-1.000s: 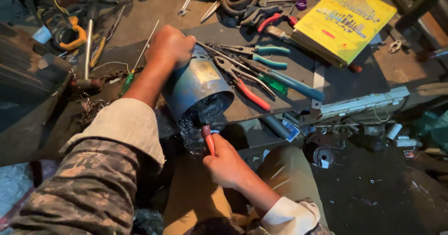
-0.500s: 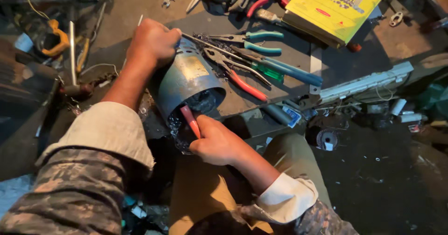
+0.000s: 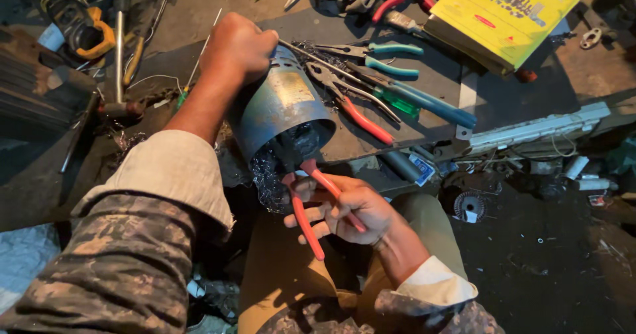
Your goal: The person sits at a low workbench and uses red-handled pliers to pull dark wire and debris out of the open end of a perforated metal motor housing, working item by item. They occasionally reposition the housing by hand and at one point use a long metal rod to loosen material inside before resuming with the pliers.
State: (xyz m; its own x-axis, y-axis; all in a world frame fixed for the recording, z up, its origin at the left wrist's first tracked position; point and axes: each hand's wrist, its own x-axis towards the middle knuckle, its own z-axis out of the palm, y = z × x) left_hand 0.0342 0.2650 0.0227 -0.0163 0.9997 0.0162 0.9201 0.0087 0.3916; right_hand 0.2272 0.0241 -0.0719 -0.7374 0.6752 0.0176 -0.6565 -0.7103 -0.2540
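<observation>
A blue-grey cylindrical motor housing (image 3: 281, 109) lies tilted on the dark workbench (image 3: 199, 16), its open end facing me with tangled wire windings (image 3: 271, 175) spilling out. My left hand (image 3: 240, 46) grips the far end of the housing. My right hand (image 3: 348, 208) holds red-handled pliers (image 3: 311, 205), handles spread, with the jaws at the housing's opening among the windings.
Behind the housing lie red-handled pliers (image 3: 361, 118), teal-handled pliers (image 3: 391, 59) and a blue-handled tool (image 3: 437, 109). A yellow box (image 3: 523, 9) sits at the back right. A hammer (image 3: 119, 55) and an orange-black tool (image 3: 86, 32) lie left. A white strip (image 3: 536, 128) lies at right.
The right hand has pulled back slightly from the opening, and the red pliers handles now stand spread apart. The left hand keeps its grip on the housing.
</observation>
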